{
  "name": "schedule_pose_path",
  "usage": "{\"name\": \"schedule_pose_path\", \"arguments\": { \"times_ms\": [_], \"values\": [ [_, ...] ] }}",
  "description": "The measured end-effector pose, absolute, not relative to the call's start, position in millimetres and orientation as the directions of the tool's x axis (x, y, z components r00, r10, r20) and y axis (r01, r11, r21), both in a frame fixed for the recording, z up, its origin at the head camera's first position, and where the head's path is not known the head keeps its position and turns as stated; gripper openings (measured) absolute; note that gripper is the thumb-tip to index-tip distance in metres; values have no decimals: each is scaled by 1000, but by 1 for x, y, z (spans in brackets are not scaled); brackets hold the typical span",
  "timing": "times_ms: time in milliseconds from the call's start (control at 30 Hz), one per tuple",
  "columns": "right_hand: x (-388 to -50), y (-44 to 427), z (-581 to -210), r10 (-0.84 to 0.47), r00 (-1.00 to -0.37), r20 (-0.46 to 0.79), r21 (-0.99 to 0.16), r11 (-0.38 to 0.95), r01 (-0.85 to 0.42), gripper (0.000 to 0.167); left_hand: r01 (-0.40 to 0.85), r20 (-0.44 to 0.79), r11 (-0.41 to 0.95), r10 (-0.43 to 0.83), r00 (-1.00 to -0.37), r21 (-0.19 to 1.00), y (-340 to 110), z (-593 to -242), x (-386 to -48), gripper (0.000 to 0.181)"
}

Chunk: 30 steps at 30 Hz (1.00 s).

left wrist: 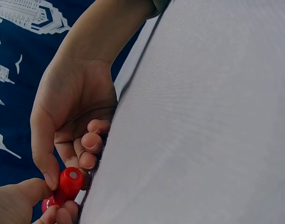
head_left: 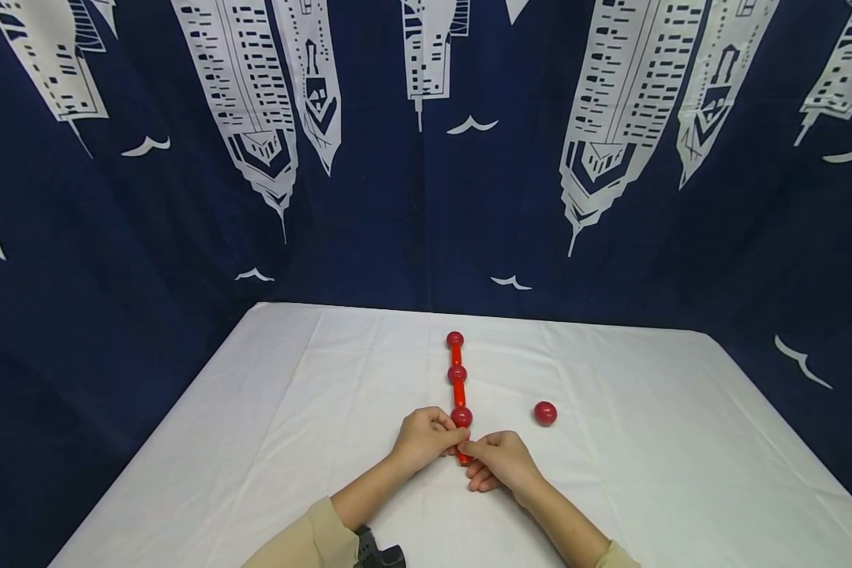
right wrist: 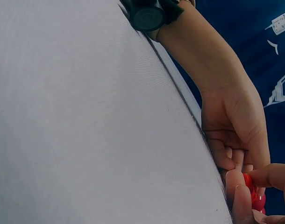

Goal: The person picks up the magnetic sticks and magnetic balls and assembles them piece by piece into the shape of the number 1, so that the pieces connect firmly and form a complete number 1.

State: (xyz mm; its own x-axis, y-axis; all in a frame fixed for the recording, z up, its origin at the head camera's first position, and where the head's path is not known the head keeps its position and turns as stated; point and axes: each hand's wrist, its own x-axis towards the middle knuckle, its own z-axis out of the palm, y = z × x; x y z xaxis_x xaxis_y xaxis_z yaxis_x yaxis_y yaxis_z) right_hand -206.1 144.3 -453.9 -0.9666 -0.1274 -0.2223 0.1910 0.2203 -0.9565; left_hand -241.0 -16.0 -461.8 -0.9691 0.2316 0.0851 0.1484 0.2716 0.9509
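Observation:
A line of red balls joined by red rods lies on the table, with its far ball [head_left: 454, 340], middle ball [head_left: 457, 374] and near ball [head_left: 461, 416]. Two connecting rods, the far rod [head_left: 457, 355] and the second rod [head_left: 458, 392], sit between them. My left hand [head_left: 422, 439] pinches the nearest red rod [head_left: 465, 459] close to the near ball. With thumb and fingers, my right hand [head_left: 502, 464] pinches the same rod nearer its free end. The left wrist view shows a grey round spot on that rod's end [left wrist: 73, 175]. Fingers partly hide the rod.
A loose red ball [head_left: 545, 413] lies to the right of the line. The white cloth-covered table [head_left: 312, 379] extends around the hands. Behind it hangs a dark blue curtain [head_left: 426, 221] with white buildings and birds. A black device [right wrist: 148, 18] is on my left wrist.

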Motion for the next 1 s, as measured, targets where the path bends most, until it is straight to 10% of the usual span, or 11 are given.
{"name": "schedule_pose_path", "arguments": {
  "times_ms": [1000],
  "values": [
    [-226, 219, -396, 6, -995, 96, -829, 554, -77, 31, 122, 73, 219, 218, -973, 968, -18, -467, -242, 20]
  ]
}}
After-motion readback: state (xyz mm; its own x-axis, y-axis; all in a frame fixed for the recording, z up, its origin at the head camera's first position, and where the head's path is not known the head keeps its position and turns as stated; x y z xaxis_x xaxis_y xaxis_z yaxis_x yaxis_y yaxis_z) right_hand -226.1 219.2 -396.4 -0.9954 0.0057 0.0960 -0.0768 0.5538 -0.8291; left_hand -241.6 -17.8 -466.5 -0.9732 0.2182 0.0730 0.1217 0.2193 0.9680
